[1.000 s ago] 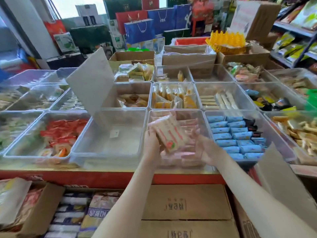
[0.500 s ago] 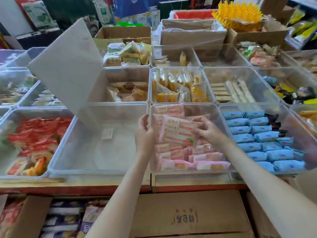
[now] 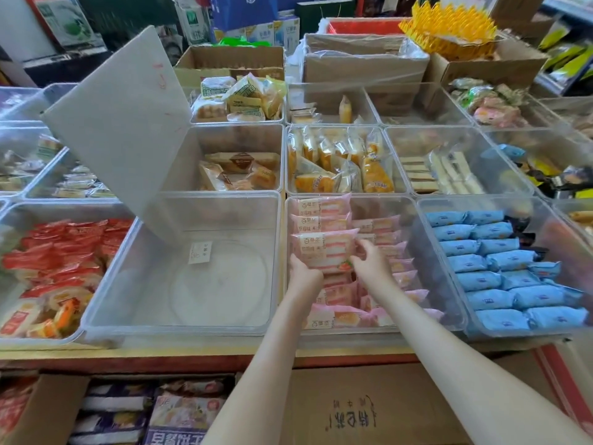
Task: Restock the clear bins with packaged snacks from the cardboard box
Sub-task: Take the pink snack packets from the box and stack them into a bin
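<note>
2 hands hold 1 pink snack packet (image 3: 324, 248): left hand (image 3: 305, 273) curled round its near-left corner, right hand (image 3: 369, 256) pinching its right end. Versus 0.5 s ago, the packet is lower and level rather than tilted. It now sits inside the clear bin (image 3: 378, 200), left column, against 2 like packets behind it. Both forearms reach further in. The neighbouring bin (image 3: 179, 329) on the left shows 1 small label; its lid (image 3: 122, 123) leans up as before. A printed carton (image 3: 369, 406) lies below the counter edge.
</note>
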